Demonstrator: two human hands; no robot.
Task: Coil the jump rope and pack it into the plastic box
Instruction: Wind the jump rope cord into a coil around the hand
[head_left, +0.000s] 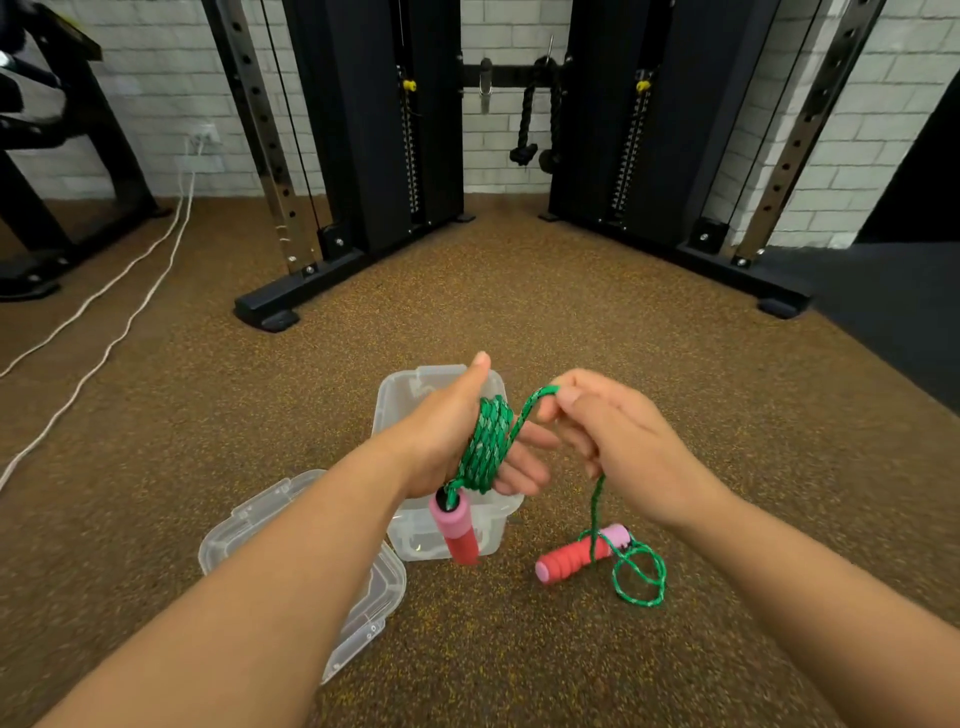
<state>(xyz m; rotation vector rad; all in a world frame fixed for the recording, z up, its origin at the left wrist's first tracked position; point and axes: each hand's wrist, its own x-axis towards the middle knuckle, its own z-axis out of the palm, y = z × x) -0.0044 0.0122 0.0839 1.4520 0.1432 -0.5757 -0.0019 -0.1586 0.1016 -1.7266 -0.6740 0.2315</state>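
Note:
A green jump rope (488, 441) is wound in several turns around my left hand (457, 436), whose fingers are spread and thumb points up. One red and pink handle (457, 530) hangs below that hand. My right hand (613, 441) pinches the free rope between thumb and fingers, just right of the coil. From there the rope drops to the second red and pink handle (582, 553), which lies on the floor beside a small loose loop (641, 577). The clear plastic box (400, 410) stands open on the floor under my hands.
The box's clear lid (260, 525) lies on the brown speckled floor to the left, partly under my left forearm. A black cable machine frame (270, 306) stands ahead. White cords (104, 338) run across the floor at left. A dark mat (893, 312) lies at right.

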